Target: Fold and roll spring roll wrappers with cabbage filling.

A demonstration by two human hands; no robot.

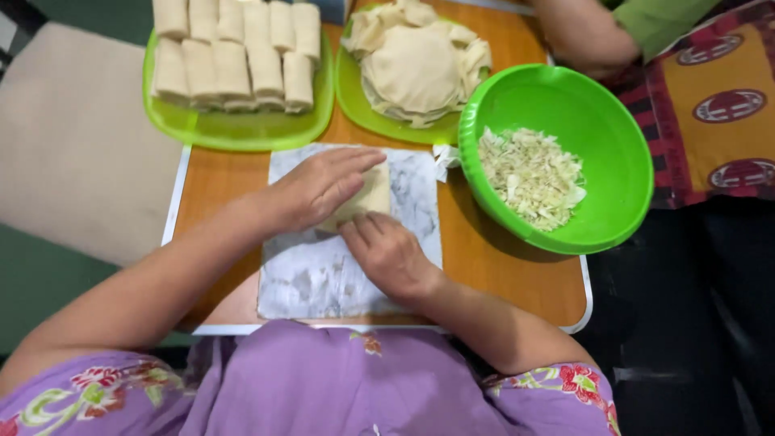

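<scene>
We see a small wooden table with a white edge filling most of the head view. On its right side stands a round bright green plastic bowl holding a heap of pale shredded filling. At the far left lies a translucent green rectangular tray packed with two rows of finished pale rolls, set side by side and touching. Beside it, in the far middle, a second green tray carries a stack of thin round cream wrappers.

In the middle of the table, near the person's body, lies a grey-white marbled board. On that board rests a pale, partly rolled dough wrapper, lying between the two hands. The left hand lies flat on the roll with its fingers spread out and pointing right, pressing down rather than grasping. The right hand has its fingers bent over the near edge of the roll, pressing against it; it is neither clenched nor closed around the roll.

At the top right, another person's bare forearm in a green sleeve reaches toward the table, well apart from the board.
</scene>
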